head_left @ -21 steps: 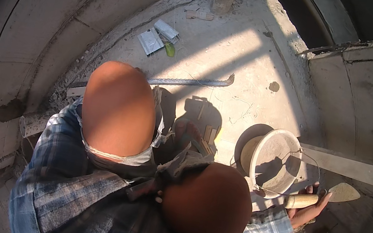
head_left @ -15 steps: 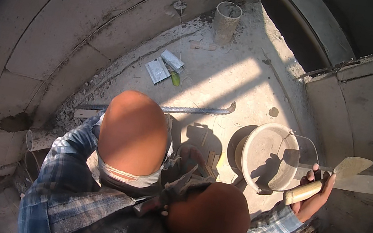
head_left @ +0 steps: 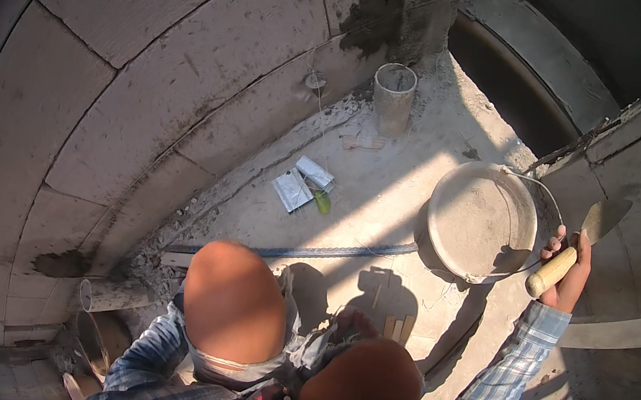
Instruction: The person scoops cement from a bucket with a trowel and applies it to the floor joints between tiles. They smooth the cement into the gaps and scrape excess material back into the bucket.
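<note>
Right hand (head_left: 567,273) raised higher than before, grip clenched on trowel (head_left: 579,243), wooden handle, grey pointed blade, beside mortar bucket (head_left: 481,220), left hand's grip not discernible

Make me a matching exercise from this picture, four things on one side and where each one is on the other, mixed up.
Things:
1. trowel
2. bucket
3. pipe piece
4. packets

Places:
A. upright on the floor at the foot of the block wall
B. flat on the floor, left of the bucket
C. in the right hand, blade up
D. on the floor just left of the right hand

Pairs: 1-C, 2-D, 3-A, 4-B
</note>
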